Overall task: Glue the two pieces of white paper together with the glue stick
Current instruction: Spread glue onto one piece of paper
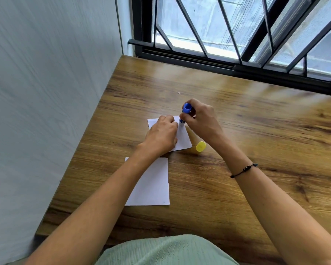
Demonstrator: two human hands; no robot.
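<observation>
Right hand (199, 119) closed round blue plastic glue stick (184, 114), tip seemingly on far white paper sheet (183, 138). Left hand (161, 134) flat, pinning it to wooden table (256, 131). Near white sheet (151, 184) apart. Yellow cap (200, 146) beside. Risk: sheet slides or creases if pinning loosens.

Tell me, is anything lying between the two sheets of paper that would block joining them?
Nothing on the table does. The far paper and near paper are separated by bare wood, crossed only by the left forearm. The yellow cap sits off to the right.
</observation>
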